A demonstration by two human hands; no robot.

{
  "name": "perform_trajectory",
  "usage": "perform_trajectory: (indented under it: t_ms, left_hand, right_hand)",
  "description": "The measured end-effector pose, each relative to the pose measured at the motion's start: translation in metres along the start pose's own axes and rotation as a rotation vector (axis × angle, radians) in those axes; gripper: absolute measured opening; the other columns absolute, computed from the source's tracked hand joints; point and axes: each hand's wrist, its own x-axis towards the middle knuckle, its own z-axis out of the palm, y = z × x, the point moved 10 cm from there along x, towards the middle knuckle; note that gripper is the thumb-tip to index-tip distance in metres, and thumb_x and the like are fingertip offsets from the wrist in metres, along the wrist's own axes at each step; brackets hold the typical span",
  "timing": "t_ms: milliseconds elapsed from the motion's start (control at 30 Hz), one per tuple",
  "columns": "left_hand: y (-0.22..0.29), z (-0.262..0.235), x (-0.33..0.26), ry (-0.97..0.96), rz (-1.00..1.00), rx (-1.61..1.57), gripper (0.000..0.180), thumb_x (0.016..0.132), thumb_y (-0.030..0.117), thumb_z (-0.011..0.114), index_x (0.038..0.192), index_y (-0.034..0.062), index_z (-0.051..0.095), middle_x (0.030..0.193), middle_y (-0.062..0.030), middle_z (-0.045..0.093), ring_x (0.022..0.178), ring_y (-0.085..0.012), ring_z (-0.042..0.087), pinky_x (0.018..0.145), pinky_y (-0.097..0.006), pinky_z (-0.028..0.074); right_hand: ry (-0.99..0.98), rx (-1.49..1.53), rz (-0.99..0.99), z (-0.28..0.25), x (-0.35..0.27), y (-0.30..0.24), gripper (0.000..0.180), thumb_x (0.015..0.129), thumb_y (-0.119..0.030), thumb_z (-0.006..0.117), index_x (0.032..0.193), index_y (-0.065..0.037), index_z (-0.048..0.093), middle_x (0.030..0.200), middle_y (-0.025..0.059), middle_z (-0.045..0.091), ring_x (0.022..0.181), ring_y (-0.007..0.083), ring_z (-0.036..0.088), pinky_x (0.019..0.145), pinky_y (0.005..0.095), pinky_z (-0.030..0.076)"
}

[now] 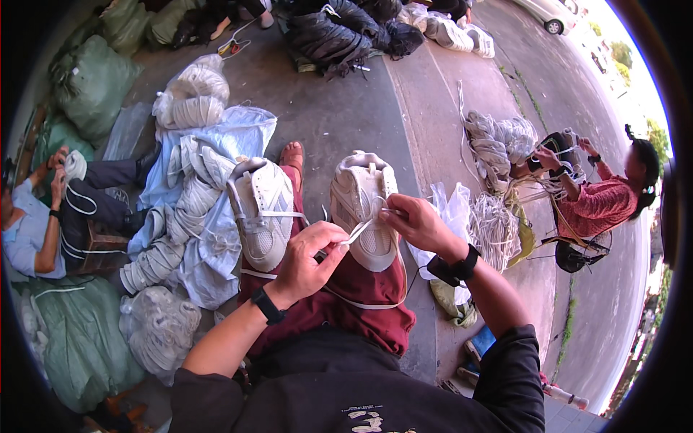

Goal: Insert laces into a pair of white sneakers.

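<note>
Two white sneakers rest toe-down on my red-trousered thighs. Over the right sneaker (359,191), my left hand (312,261) pinches one stretch of a flat white shoelace (356,232) between thumb and fingers. My right hand (426,227) is closed on the same shoelace at the sneaker's eyelets, and its fingers partly cover the shoe's right side. To the left lies the other sneaker (261,216), untouched, with a lace strung across its front. Loose lace trails over my trousers (361,307) below both shoes.
White shoe parts (193,206) lie piled on a pale blue sheet at left, beside a seated co-worker (36,216) handling white material. Bundled white laces (497,231) lie at right, near another co-worker (595,202). Green sacks (94,86) and black bags (336,36) stand farther off.
</note>
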Motion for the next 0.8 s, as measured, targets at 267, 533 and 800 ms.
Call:
perform_trajectory:
  t_ms: [267,533,800]
  left_hand:
    - [0.011,0.008,-0.001,-0.147,0.081,0.037,0.020,0.088,0.017,0.066,0.079,-0.0003,0.069,0.109,-0.0116,0.064,0.083,-0.0211,0.063,0.078,-0.035,0.051]
    - [-0.017,0.001,0.014,0.002,-0.072,0.175,0.029,0.092,0.028,0.067,0.085,0.0001,0.068,0.098,-0.0137,0.063,0.089,-0.0297,0.062,0.081,-0.039,0.048]
    - [-0.037,0.014,0.029,0.006,-0.133,0.161,0.021,0.087,0.019,0.072,0.087,-0.0009,0.067,0.090,-0.0103,0.056,0.083,-0.0255,0.060,0.076,-0.036,0.048]
  right_hand:
    - [-0.015,-0.006,0.030,0.000,0.002,0.001,0.026,0.095,-0.021,0.062,0.086,0.004,0.055,0.065,0.0201,0.049,0.056,0.0279,0.043,0.056,0.0398,0.039]
    - [0.000,0.011,0.021,-0.002,0.005,0.002,0.032,0.097,-0.024,0.060,0.082,0.005,0.055,0.063,0.0183,0.046,0.055,0.0239,0.040,0.055,0.0395,0.038]
    - [-0.026,0.115,0.074,-0.008,0.015,0.000,0.037,0.098,-0.026,0.059,0.079,0.006,0.056,0.061,0.0092,0.041,0.060,0.0106,0.037,0.054,0.0349,0.035]
